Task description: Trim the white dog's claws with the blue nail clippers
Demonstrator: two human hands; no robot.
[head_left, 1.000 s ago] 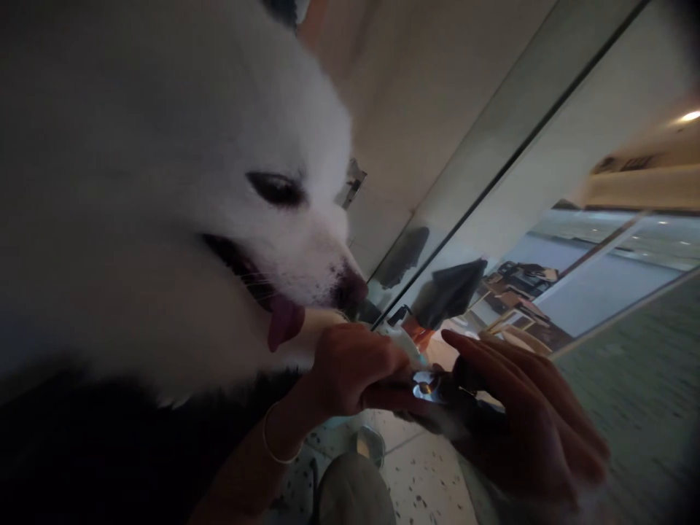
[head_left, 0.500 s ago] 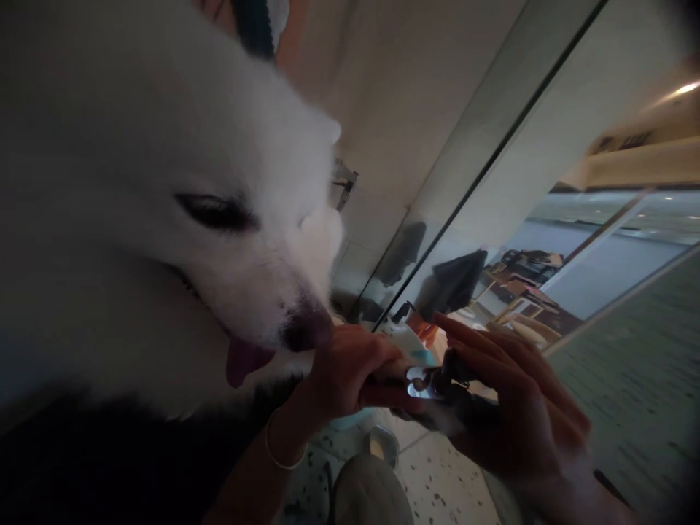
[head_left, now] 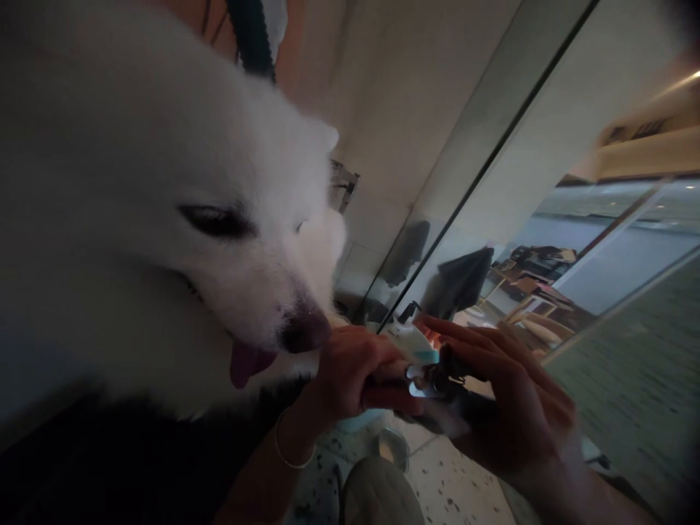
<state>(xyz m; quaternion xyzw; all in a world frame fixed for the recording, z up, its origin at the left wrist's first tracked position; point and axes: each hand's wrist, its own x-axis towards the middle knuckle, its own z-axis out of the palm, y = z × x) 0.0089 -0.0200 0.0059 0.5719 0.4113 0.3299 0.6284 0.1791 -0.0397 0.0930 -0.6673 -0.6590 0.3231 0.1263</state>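
A white dog (head_left: 262, 182) fills the left side, its tongue hanging out and its nose close to my left hand (head_left: 355, 372). That hand, with a thin bracelet at the wrist, is closed around what looks like the dog's paw (head_left: 391, 372). On the right, my right hand (head_left: 508, 386) grips a dark-handled clipper (head_left: 429, 380) with a shiny metal head. The metal head is against the end of the paw; the exact contact is too dark to make out.
A glass panel (head_left: 492, 153) slants across the view beside the hands. Below lies the speckled floor (head_left: 448, 481) with a small container (head_left: 394, 446). A bicycle wheel (head_left: 252, 40) shows behind the dog.
The view has shifted slightly. My right hand's fingers have drawn a little to the left and closer around the clipper. The dog's head and my left hand keep nearly the same pose.
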